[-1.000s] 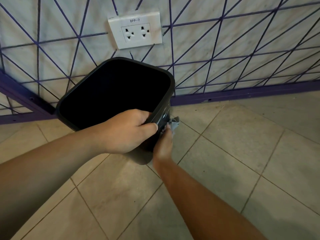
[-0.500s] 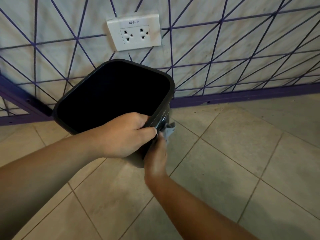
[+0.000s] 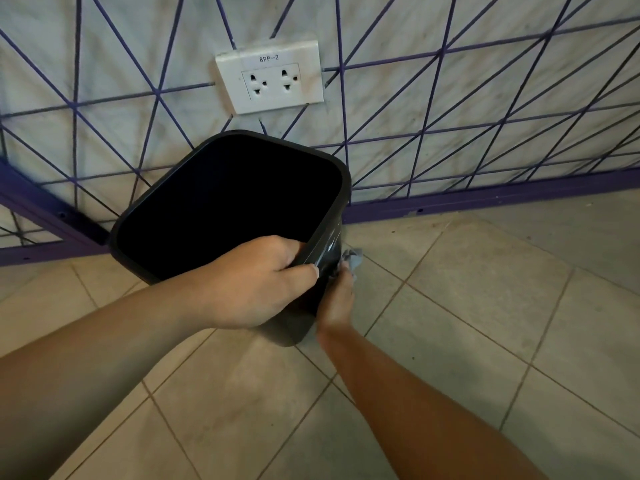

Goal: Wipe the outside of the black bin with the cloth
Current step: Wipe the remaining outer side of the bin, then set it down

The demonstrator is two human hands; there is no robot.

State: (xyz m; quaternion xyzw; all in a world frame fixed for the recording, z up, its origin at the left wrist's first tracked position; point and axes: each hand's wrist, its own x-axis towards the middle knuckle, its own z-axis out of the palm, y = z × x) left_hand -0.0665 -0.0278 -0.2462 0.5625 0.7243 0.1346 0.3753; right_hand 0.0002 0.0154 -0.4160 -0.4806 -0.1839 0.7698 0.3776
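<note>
against the black bin (image 3: 332, 244) side, right fingers (image 3: 341, 275) clutch the cloth (image 3: 352, 259); left fingers (image 3: 294, 266) clamp its rim.

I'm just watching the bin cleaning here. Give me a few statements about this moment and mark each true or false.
1. The left hand grips the rim of the black bin. True.
2. The right hand presses a grey cloth against the bin's outer side. True.
3. A plug sits in the wall socket. False: both outlets are free.
4. The bin lies flat on its side. False: it is only tilted, its opening facing up.
5. The floor is carpeted. False: it is tiled.
</note>
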